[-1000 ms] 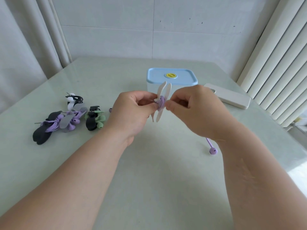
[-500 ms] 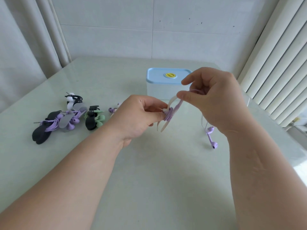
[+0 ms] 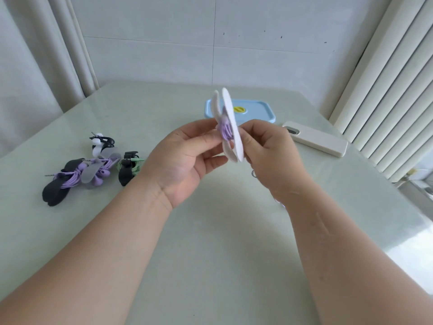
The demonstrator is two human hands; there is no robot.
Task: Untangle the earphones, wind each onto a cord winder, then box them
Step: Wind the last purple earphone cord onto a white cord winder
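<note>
Head view: both hands are raised above the table point(image 3: 210, 242) at centre frame and meet on one white cord winder point(image 3: 230, 123). The left hand point(image 3: 185, 158) has its palm turned toward the camera, with thumb and fingertips pinching the winder at its left side near the hub. The right hand point(image 3: 271, 151) has curled fingers that pinch the winder from the right, behind its near flap. The winder stands roughly upright, tilted slightly left at the top, with its two oval flaps spread apart. A purple earphone cord point(image 3: 225, 129) is wound in several turns round the hub between the flaps. A blurred purple part shows just below the right hand; what it is cannot be told. A box with a blue lid point(image 3: 255, 111) sits closed on the table behind the winder. A flat white case point(image 3: 316, 143) lies on the table to the right of the box. Four wound sets lie grouped at the left of the table, well apart from the hands: a black winder with purple cord point(image 3: 56, 191), a grey winder with purple earbuds point(image 3: 93, 175), a black winder with green cord point(image 3: 126, 172), and a white winder with black cord point(image 3: 99, 143).
</note>
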